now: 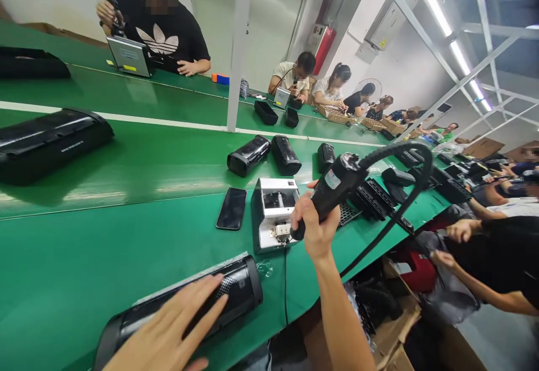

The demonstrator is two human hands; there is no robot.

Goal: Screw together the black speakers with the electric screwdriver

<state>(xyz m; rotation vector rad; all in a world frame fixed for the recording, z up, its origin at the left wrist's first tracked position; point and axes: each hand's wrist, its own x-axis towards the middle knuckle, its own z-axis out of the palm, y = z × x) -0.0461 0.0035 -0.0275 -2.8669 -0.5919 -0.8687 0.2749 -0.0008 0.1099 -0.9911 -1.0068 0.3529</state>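
Left hand (168, 331) laid flat, fingers spread, on black speaker housing (185, 309) lying lengthwise at near edge of green bench (84, 259). Black smartphone (231, 208) face up just beyond. Grey screw feeder (272, 214) beside it. Right hand (315, 225) clamped around black electric screwdriver (337, 183), tilted, tip at feeder tray, cable looping right.

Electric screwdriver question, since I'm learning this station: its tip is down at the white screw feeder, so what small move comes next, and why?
Probably lift the electric screwdriver off the white screw feeder and swing it to the black speaker. The right hand holds the tool tip at the feeder, while the left hand lies flat on the speaker, steadying it.
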